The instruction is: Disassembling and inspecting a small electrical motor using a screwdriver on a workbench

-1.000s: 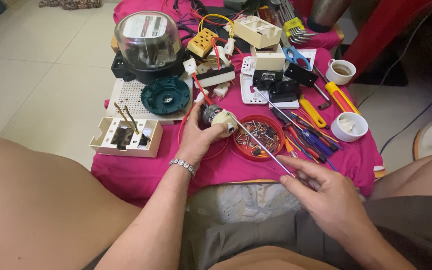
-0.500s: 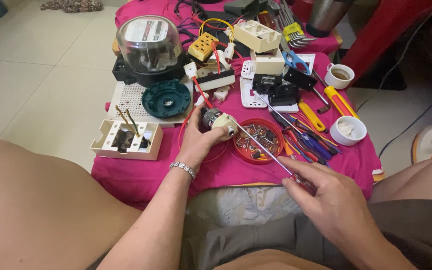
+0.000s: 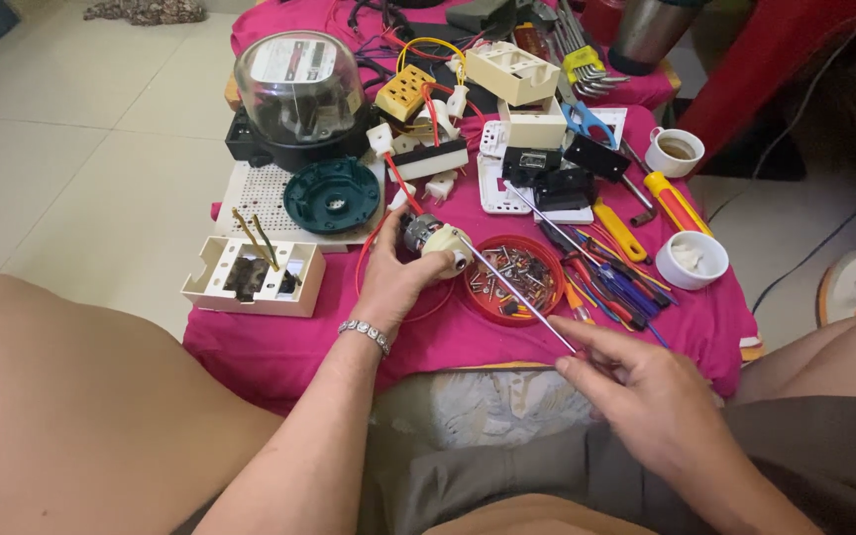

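My left hand (image 3: 395, 280) grips a small cream and metal electric motor (image 3: 435, 238) with red wires, held just above the pink cloth. My right hand (image 3: 636, 386) holds a long thin screwdriver (image 3: 522, 299) whose tip rests against the motor's end. The shaft passes over a round red tray (image 3: 507, 297) full of small screws. A bracelet sits on my left wrist.
The pink cloth (image 3: 279, 342) carries a glass-domed meter (image 3: 299, 84), a teal round part (image 3: 332, 195), a cream box (image 3: 255, 277) at the left, cream socket boxes, pliers and screwdrivers (image 3: 621, 272), and two white cups (image 3: 691, 260). Tiled floor lies to the left.
The camera has tilted slightly, shifting the view. Both hands keep their hold on the motor and the screwdriver, with the tip staying at the motor.
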